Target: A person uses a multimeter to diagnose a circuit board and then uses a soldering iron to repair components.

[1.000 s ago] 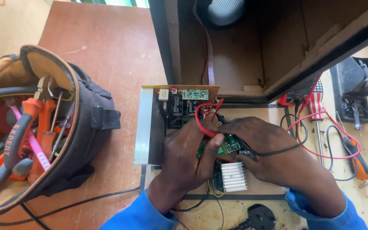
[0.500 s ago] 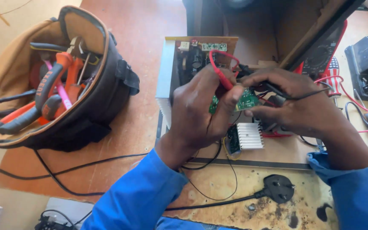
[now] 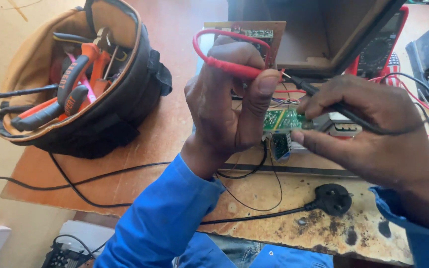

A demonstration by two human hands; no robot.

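My left hand is raised above the bench, pinching a red meter probe between thumb and forefinger and steadying a small green circuit board. My right hand holds a black meter probe whose tip meets the red one just above the board, while its lower fingers support the green board from the right. The red lead loops up over my left hand. Below the hands sits an opened amplifier chassis with wiring, mostly hidden.
An open tool bag with orange-handled pliers sits at left. A red multimeter leans behind a dark wooden box. A black mains plug and cable lie on the scorched front board. More tools lie at far right.
Both hands have lifted the green board and probes up from the chassis towards the camera. The view has shifted closer and to the right.
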